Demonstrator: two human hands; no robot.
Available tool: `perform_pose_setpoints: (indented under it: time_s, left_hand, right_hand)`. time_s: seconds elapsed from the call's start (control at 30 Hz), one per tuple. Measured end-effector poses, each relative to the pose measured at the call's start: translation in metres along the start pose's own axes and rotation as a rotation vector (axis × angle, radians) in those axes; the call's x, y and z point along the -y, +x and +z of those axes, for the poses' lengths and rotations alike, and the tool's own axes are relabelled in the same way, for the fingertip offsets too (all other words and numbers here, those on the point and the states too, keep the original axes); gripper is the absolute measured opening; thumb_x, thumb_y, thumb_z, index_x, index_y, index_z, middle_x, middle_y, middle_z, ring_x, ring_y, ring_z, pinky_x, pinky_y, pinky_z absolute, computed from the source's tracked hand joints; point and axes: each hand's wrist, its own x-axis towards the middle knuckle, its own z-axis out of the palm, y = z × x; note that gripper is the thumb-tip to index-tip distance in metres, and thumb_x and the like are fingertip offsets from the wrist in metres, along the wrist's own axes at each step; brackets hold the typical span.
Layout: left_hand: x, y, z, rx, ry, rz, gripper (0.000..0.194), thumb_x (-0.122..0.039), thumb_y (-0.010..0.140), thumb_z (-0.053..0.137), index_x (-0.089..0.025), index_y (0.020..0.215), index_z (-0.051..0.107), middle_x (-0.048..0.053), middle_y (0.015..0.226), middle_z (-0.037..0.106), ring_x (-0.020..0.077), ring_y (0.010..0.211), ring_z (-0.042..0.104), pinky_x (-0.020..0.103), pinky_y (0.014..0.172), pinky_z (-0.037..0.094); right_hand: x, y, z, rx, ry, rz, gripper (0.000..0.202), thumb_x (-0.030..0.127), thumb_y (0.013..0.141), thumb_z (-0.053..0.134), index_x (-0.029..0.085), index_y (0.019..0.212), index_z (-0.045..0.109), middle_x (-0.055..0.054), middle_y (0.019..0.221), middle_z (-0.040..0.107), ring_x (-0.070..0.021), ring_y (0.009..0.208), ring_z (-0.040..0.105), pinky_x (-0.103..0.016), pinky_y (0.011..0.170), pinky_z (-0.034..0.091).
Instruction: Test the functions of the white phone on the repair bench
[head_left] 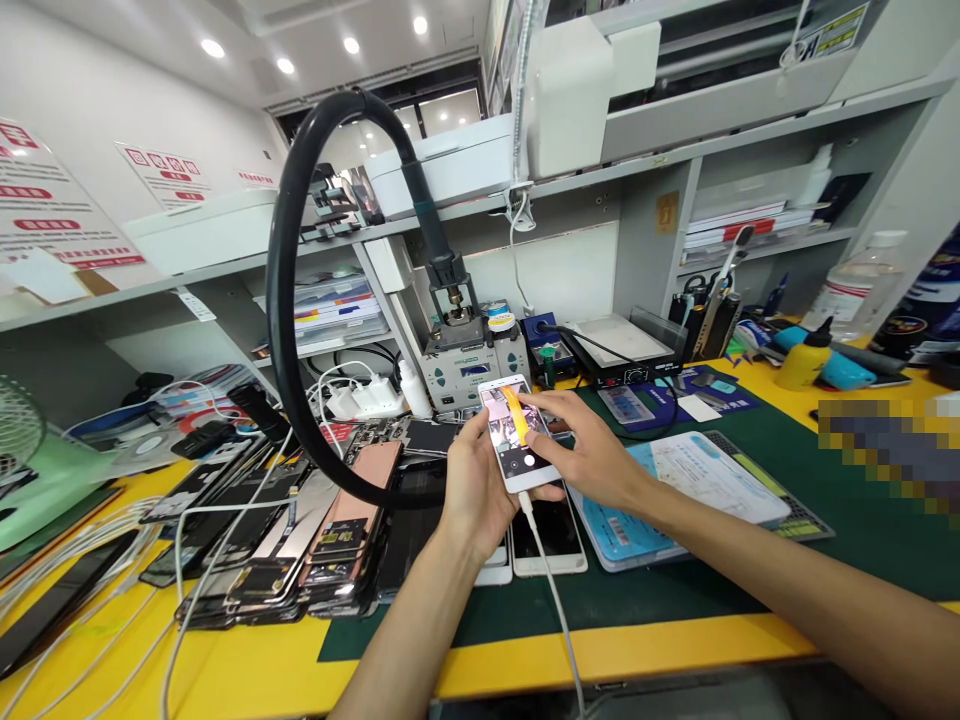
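A white smartphone [517, 470] is held up over the bench, its lit screen showing a camera view with a bright yellow band across it. My left hand [476, 480] is closed around it from the left and below, thumb along the left edge. My right hand [585, 445] grips its right side, with the thumb over the screen and the index finger near the upper edge. A white cable [544, 560] runs from the bottom of the phone down past the bench edge. Just below lies another white-framed phone [574, 560], partly hidden by my hands.
Stacked phone parts [330, 560] and loose white cables [180, 590] cover the left. A thick black hose [281, 300] arches up from the hot-air station [472, 370]. To the right are a blue-and-white package [622, 530] on the green mat [847, 570] and a yellow bottle [806, 360].
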Motion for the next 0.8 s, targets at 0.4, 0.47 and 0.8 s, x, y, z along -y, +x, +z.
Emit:
perform_pose_setpoints:
  time_s: [0.4, 0.47, 0.8]
  left_hand:
    - [-0.0002, 0.001, 0.0015, -0.007, 0.001, -0.007, 0.047, -0.039, 0.097, 0.043, -0.013, 0.136, 0.053, 0.013, 0.101, 0.069, 0.024, 0.08, 0.07, 0.039, 0.061, 0.063]
    - [-0.0002, 0.0012, 0.0012, -0.004, 0.004, -0.007, 0.048, -0.039, 0.097, 0.043, -0.013, 0.136, 0.053, 0.013, 0.1, 0.069, 0.0243, 0.08, 0.07, 0.039, 0.06, 0.063]
    - [-0.0016, -0.0005, 0.0013, -0.018, 0.023, 0.001, 0.047, -0.041, 0.097, 0.044, -0.012, 0.133, 0.055, 0.014, 0.099, 0.069, 0.0253, 0.081, 0.07, 0.038, 0.059, 0.063]
  right_hand:
    - [0.0019, 0.0028, -0.0025, -0.009, 0.33, 0.238, 0.047, 0.024, 0.086, 0.054, 0.02, 0.133, 0.054, -0.008, 0.113, 0.067, -0.0234, 0.1, 0.064, -0.038, 0.085, 0.049]
    - [0.0039, 0.0027, -0.003, 0.008, 0.386, 0.249, 0.046, 0.024, 0.085, 0.054, 0.02, 0.131, 0.056, -0.006, 0.105, 0.069, -0.0233, 0.096, 0.065, -0.035, 0.079, 0.05]
    - [0.0094, 0.0043, -0.0064, 0.106, 0.63, 0.304, 0.057, 0.022, 0.08, 0.056, 0.019, 0.136, 0.053, -0.007, 0.108, 0.072, -0.0218, 0.087, 0.065, -0.032, 0.068, 0.049]
